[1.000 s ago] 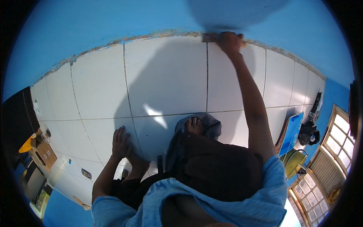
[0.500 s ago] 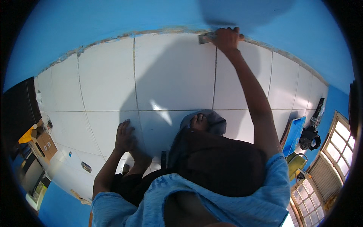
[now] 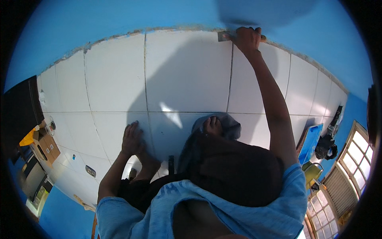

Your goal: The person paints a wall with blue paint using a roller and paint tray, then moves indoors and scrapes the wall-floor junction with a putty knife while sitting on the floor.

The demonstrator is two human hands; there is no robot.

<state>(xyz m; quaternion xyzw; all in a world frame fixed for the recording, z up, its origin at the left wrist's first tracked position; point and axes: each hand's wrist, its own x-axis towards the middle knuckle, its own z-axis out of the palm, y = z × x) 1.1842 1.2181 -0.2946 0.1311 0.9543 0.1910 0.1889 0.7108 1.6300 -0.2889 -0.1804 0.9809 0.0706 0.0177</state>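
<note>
Fingers of the right hand [image 3: 247, 38] were wrapped around a small flat grey metal scraper [image 3: 223, 36], pressed at the white tiled floor's [image 3: 187, 75] far edge against the blue wall [image 3: 119, 18]; the left hand [image 3: 131, 138] lay spread flat on a tile, apparently bracing the body.

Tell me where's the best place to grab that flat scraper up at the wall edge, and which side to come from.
Hedged: take the scraper by its handle end, which the right hand already covers, coming from the right. Its flat blade sticks out leftward along the seam between the white tiles and the blue wall, so that end should stay free.
</note>
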